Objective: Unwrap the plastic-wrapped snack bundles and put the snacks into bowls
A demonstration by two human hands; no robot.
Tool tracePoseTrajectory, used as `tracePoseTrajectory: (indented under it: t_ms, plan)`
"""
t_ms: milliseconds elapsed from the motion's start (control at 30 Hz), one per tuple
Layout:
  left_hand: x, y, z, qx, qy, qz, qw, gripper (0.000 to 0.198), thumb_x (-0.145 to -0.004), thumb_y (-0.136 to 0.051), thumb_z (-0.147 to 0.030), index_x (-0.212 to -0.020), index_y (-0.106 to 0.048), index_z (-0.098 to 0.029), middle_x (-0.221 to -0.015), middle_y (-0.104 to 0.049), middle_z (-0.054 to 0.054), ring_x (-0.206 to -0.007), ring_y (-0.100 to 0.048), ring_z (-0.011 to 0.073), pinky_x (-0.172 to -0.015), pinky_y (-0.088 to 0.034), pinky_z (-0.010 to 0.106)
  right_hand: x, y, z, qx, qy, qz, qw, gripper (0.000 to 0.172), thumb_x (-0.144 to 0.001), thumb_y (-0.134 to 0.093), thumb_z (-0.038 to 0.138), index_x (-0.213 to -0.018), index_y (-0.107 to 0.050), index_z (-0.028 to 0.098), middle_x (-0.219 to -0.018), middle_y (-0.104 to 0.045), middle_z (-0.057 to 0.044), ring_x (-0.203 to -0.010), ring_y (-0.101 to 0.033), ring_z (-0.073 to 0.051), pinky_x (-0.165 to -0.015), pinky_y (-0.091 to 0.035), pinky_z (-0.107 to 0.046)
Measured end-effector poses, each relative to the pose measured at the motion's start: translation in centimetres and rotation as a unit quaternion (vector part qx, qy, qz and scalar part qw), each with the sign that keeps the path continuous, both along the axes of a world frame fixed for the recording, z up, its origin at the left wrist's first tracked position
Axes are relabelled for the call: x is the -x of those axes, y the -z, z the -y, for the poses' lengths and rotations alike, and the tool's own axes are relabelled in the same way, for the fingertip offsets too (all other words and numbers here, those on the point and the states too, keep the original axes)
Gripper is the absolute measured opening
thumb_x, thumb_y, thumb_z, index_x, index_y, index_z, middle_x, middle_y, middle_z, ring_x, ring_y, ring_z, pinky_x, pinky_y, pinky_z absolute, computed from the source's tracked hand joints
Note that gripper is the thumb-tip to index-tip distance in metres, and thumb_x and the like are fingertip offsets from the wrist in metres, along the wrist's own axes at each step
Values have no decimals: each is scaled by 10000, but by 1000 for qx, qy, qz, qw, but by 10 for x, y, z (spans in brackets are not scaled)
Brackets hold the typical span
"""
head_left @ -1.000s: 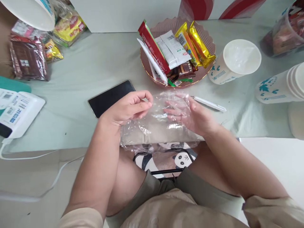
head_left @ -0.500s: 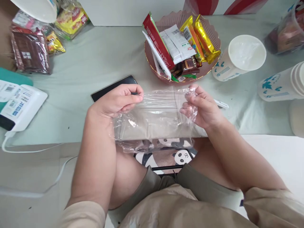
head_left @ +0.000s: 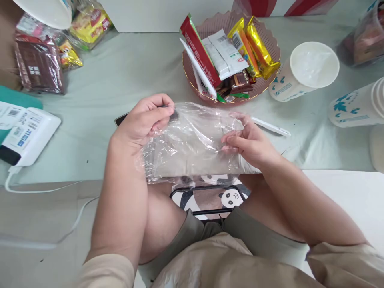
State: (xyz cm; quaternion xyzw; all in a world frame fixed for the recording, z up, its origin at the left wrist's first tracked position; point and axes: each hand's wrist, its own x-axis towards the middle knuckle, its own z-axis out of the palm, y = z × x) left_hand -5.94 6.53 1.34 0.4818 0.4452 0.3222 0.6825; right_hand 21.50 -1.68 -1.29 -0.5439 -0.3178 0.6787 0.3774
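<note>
A clear plastic bag (head_left: 195,140) hangs between my two hands over the table's front edge. My left hand (head_left: 150,120) pinches its upper left part, with thumb and forefinger closed on the film. At the other side, my right hand (head_left: 246,140) has its fingers bent round the film, and the thumb presses against it. The bag is crumpled and see-through, and nothing shows inside it. Behind my left hand lies a dark phone (head_left: 120,119), mostly covered by the hand and the bag. A thin white stick-like item (head_left: 271,127) lies just beyond my right hand.
A pink bowl (head_left: 187,76) of wrapped snacks stands behind the bag. Right of it are a paper cup (head_left: 312,72) and stacked cups (head_left: 351,108). Packaged snacks (head_left: 40,66) and a white device (head_left: 36,134) with a cable are at left. A panda-patterned item (head_left: 207,198) rests between my legs.
The bag has gone from stretched taut to looser and billowed. My left hand rose slightly; my right hand shifted inward and lower, uncovering more of the white stick-like item.
</note>
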Motion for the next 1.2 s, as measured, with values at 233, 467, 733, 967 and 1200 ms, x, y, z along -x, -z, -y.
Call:
tracePoseTrajectory:
  t_ms: [233,467,733,967,1200]
  plan:
    - [3,-4,-1,9,-45,-22,999,142,-841,-619,-101,-726,-632,-183,-380,-365,-77,-317,-216,33,-316,-154,146,-14,7,-7,-85,122,86,985,406,-672,-714,189,-1050,-580,258,-746,-724,40,-495,-524,-82,-491,-423,-228]
    - [-3,-4,-1,7,-54,-52,997,235,-910,-560,-52,-720,-616,-177,-352,-374,-83,-293,-224,28,-314,-169,144,-11,6,-5,-116,80,138,980,277,-763,-816,435,-821,-677,203,-509,-547,51,-424,-491,-86,-432,-398,-239]
    - [3,5,-12,-25,-215,-41,975,387,-857,-673,-219,-506,-509,-208,-357,-312,-60,-305,-211,35,-302,-89,202,-28,-9,-6,-188,260,136,937,276,-794,-814,422,-748,-638,214,-453,-378,101,-352,-302,-39,-351,-237,-208]
    - [-22,9,18,47,-169,65,982,419,-833,-758,-598,-941,-690,-200,-896,-714,56,-853,-716,187,-728,-605,303,-35,-8,-5,-208,286,98,930,246,-924,-707,389,-798,-565,232,-430,-339,119,-348,-281,-59,-376,-276,-203]
    - [-30,6,46,83,-102,-49,990,131,-811,-768,-252,-775,-678,-164,-567,-556,-16,-432,-472,62,-403,-335,166,-42,-8,-6,-210,313,104,920,249,-927,-693,415,-787,-593,235,-431,-356,106,-366,-251,-65,-379,-262,-217]
